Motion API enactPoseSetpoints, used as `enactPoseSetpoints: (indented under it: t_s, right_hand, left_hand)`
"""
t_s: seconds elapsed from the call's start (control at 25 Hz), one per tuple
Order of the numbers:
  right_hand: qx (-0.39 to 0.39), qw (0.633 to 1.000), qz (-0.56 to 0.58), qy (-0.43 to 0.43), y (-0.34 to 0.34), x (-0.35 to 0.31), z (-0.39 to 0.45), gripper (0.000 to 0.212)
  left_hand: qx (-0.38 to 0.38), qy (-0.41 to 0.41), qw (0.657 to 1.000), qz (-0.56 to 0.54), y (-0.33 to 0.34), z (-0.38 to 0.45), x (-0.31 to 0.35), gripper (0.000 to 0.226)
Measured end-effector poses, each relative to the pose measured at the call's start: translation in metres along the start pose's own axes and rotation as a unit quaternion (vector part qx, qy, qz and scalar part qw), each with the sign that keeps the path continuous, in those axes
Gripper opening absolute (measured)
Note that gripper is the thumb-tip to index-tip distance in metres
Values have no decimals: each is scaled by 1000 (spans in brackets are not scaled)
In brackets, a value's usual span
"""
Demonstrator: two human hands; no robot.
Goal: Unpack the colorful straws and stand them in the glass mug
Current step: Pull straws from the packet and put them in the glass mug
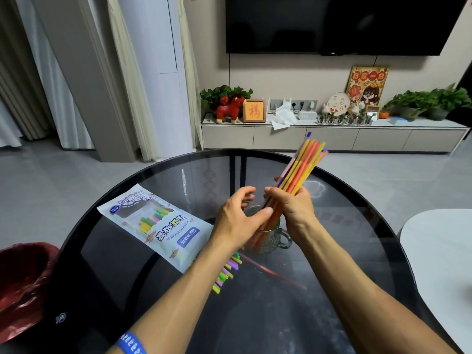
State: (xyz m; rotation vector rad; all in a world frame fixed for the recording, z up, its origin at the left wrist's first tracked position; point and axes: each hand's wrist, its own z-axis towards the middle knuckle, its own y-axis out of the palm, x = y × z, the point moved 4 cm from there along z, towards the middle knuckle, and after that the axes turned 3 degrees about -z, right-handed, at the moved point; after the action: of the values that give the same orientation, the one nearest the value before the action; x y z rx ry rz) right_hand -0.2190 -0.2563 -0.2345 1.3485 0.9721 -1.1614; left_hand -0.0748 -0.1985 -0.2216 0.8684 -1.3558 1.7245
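My right hand [293,205] is closed around a bundle of colorful straws [302,164] that leans up and to the right, its lower ends inside the textured glass mug [270,238]. My left hand [237,218] hovers over the mug's left rim with its fingers apart and its thumb tip against the bundle. The white straw packet [153,223] lies flat to the left on the dark glass table [178,302]. More straws [227,272] stick out from its open near end under my left forearm. One red straw [270,272] lies loose on the table.
A bin with a red liner [20,282] stands at the lower left beside the table. A white table's edge [439,251] is at the right. A TV cabinet with plants and ornaments [332,134] runs along the far wall.
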Motion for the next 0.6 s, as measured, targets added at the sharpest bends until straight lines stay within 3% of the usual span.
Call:
enactPoseSetpoints:
  t_s: [0.12,0.28,0.44,0.6]
  right_hand:
    - [8,1000,0,-16,-1,0,-4,28]
    - [-39,999,-32,-20,2,-3,-11,33]
    - [-35,999,-40,-5,-9,-5,-15,35]
    - [-64,996,-61,11,-14,-7,-25,46]
  left_hand:
    - [-100,-24,992,71,6,-10,-14,94]
    - [-52,-30,994,93,7,-12,-20,95]
    - [-17,-23,996,85,13,-15,-18,92]
    - [-41,-43,996,72,12,-23,-22,98]
